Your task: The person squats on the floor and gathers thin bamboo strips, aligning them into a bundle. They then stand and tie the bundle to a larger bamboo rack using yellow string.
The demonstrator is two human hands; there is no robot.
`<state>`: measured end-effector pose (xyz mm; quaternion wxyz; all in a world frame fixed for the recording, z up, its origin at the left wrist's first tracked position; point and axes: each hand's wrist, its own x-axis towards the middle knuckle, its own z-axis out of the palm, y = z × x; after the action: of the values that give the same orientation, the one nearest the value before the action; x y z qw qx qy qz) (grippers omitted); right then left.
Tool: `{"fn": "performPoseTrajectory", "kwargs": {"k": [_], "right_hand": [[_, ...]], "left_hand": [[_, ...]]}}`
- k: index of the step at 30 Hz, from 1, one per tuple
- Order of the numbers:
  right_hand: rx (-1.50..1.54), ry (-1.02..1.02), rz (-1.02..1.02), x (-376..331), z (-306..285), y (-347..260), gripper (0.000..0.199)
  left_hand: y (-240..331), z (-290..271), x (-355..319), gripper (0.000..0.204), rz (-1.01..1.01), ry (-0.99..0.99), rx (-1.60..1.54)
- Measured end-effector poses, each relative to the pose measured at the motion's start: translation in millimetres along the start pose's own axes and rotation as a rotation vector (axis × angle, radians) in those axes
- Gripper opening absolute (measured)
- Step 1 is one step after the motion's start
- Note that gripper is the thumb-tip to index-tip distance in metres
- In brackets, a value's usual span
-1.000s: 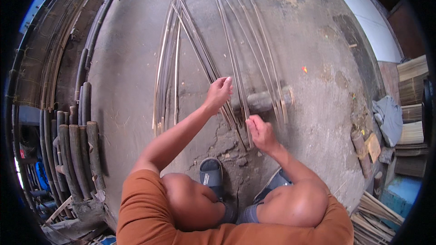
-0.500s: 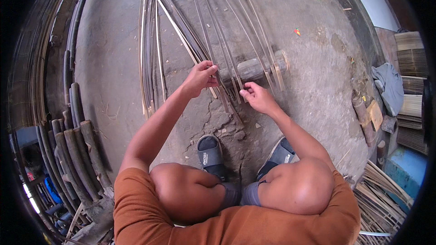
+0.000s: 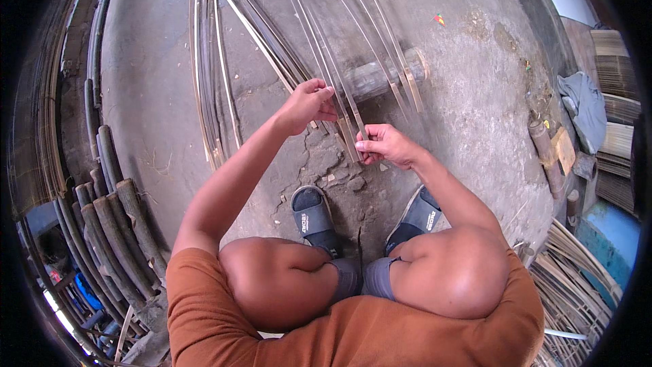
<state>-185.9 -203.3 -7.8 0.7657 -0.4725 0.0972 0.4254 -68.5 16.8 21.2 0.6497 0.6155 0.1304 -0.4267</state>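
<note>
Both hands had drawn in closer since a second earlier. The left hand was clenched on thin bamboo strips just ahead of the right hand, which pinched their near ends. Beyond both grips the strips lay across a short log, so the work had moved to the strip ends.

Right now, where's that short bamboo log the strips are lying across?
In the head view, the bamboo log lies on the concrete floor just beyond both hands, slightly right of centre, under the strips.
</note>
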Motion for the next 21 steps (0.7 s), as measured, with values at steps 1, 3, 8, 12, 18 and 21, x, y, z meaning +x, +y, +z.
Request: {"fn": "performPoseTrajectory", "kwargs": {"k": [1, 3, 8, 12, 18, 21], "right_hand": [[0.001, -0.003, 0.004, -2, 0, -1, 0.012], [0.000, -0.010, 0.012, -5, 0, -5, 0.013], [-0.090, -0.067, -0.008, -6, 2, -10, 0.014], [-0.098, -0.144, -0.051, -5, 2, -6, 0.021], [-0.229, 0.091, -0.180, -6, 5, -4, 0.026], [-0.163, 0.036, -0.161, -9, 4, -11, 0.024]], "left_hand": [[1, 1, -1, 0.017, 0.000, -0.004, -0.016], [3, 2, -2, 0.017, 0.005, -0.013, -0.047], [6, 5, -5, 0.017, 0.013, 0.026, -0.030], [8, 6, -8, 0.017, 0.031, 0.009, -0.027], [14, 11, -10, 0.014, 0.079, -0.014, -0.079], [13, 13, -7, 0.013, 0.087, 0.031, -0.051]]}}
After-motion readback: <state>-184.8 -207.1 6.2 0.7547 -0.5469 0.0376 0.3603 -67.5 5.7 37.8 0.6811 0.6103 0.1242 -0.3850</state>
